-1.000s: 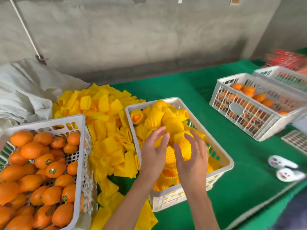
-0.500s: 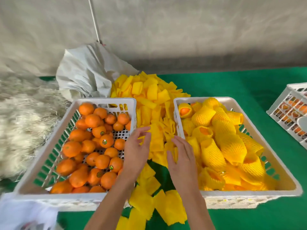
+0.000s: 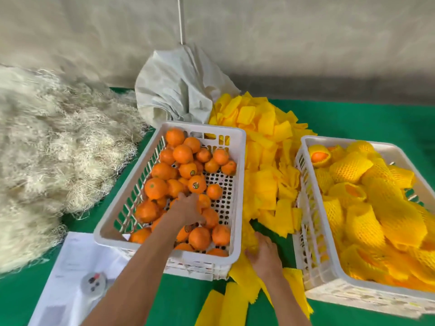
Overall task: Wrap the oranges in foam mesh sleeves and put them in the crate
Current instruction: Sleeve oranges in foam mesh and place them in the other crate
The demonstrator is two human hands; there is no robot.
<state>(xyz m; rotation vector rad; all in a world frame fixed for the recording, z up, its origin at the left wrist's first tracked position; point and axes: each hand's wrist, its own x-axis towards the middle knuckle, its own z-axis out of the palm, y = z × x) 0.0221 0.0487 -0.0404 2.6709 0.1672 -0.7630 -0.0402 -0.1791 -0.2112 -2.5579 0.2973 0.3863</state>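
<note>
A white crate (image 3: 203, 128) in the middle holds several bare oranges (image 3: 182, 153). My left hand (image 3: 188, 209) reaches into it, fingers curled down over one orange that the hand mostly hides. Between the crates lies a heap of flat yellow foam mesh sleeves (image 3: 263, 147). My right hand (image 3: 264, 256) rests low on this heap, and its fingers curl round one sleeve (image 3: 247, 267) next to the orange crate's near corner. On the right, a second white crate (image 3: 329, 269) is filled with wrapped oranges (image 3: 350, 167) in yellow mesh.
A crumpled white bag (image 3: 179, 90) sits behind the orange crate against the grey wall. A big heap of pale straw-like fibre (image 3: 47, 149) fills the left. White paper sheets (image 3: 75, 260) and a small round white device (image 3: 93, 282) lie near left on the green cloth (image 3: 353, 118).
My view has swung left. Both hands left the wrapped-orange crate: the left went into the bare-orange crate, the right dropped onto the sleeves between the crates.
</note>
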